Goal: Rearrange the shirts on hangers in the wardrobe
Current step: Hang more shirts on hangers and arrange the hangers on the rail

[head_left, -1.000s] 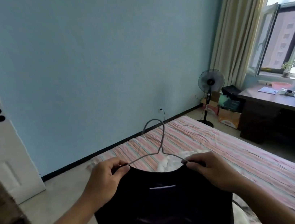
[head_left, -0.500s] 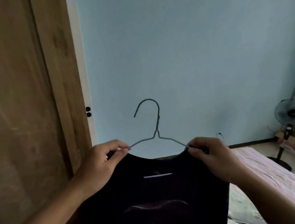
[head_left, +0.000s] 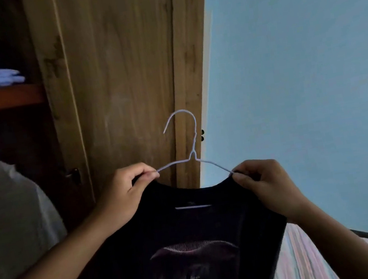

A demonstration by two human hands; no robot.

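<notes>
Head view: black printed T-shirt (head_left: 193,244) already sits on a thin pale wire hanger (head_left: 193,159), held up before the brown wooden wardrobe door (head_left: 122,77); hanging it inside, far left, looks still undone. Left hand (head_left: 124,195) and right hand (head_left: 265,187) each pinch a shoulder, forearms raised

No text, brand, number or sign can be read here. The black cotton shirt with a round neck (head_left: 193,244) carries a pale print on its chest, but the print is only blurred stripes and no letter can be made out. A thin light strip lies inside its collar where a label could be, and it shows no writing.
</notes>
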